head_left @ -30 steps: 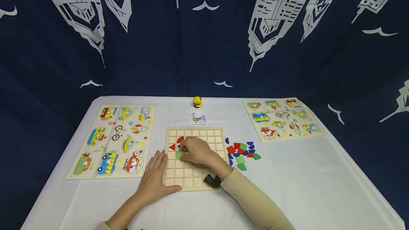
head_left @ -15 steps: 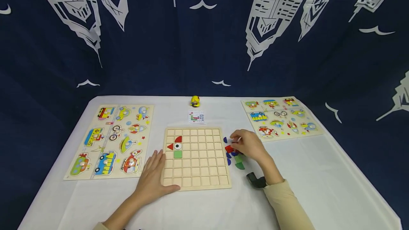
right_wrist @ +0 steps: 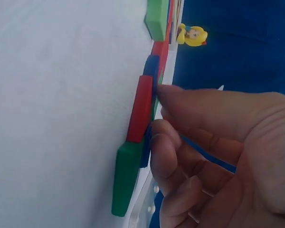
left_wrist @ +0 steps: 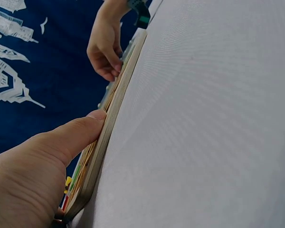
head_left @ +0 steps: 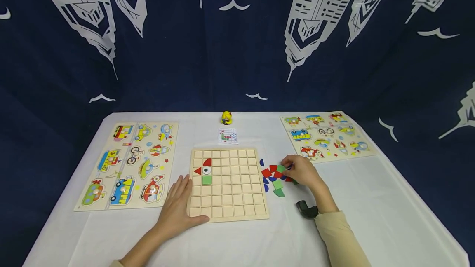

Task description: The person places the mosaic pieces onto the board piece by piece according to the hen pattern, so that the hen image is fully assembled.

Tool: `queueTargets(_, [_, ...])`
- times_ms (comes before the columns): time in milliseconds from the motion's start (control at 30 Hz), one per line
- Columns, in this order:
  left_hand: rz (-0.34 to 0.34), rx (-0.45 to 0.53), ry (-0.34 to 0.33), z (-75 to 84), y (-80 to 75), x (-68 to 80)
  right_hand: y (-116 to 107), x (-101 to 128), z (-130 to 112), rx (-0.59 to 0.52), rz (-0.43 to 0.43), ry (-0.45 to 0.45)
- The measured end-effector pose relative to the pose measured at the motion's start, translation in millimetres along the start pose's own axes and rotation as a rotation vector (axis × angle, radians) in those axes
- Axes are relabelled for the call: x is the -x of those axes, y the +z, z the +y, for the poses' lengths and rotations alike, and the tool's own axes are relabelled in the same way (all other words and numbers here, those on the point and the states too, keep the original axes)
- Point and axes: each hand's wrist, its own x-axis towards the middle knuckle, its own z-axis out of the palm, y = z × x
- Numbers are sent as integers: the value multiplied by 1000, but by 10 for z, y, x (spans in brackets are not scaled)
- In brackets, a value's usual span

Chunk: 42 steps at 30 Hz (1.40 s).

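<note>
While the right hand (head_left: 303, 171) is down at the outer side of the small pile, most of the loose coloured pieces (head_left: 266, 173) lie left of its fingertips, with the wooden grid board (head_left: 237, 188) farther left, past them. Its thumb and fingers are bent close to a blue piece (right_wrist: 152, 69); I cannot tell whether they pinch anything. A dark green piece (right_wrist: 126, 180) lies near those fingers, its long side running away from a red one (right_wrist: 141, 107). The left hand (head_left: 177, 209), farther from the pile, has released, straight fingers along the board's left edge and its thumb at the near edge. White tablecloth (head_left: 389, 201) spreads right of the right fingers; a picture puzzle (head_left: 328, 156) bounds them beyond.
</note>
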Motion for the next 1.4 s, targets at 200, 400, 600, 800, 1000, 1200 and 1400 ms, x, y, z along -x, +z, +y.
queueTargets(200, [-1,3,1,1,2,-4,38,-8,42,9,26,0])
queueTargets(400, [8,-7,16,-4,8,-2,46,-4,33,33,52,-6])
queueTargets(600, [5,-4,17,-14,8,0,74,-14,21,50,57,11])
queueTargets(800, [5,-3,15,-16,16,-7,43,-12,25,89,73,24])
queueTargets(1000, [24,-4,24,-16,21,2,-22,36,-197,93,116,-30])
queueTargets(1200, [20,1,20,-13,11,-6,211,127,-904,34,81,-249])
queueTargets(1400, [-12,-2,6,-18,-2,-11,586,178,-1505,54,-16,-415])
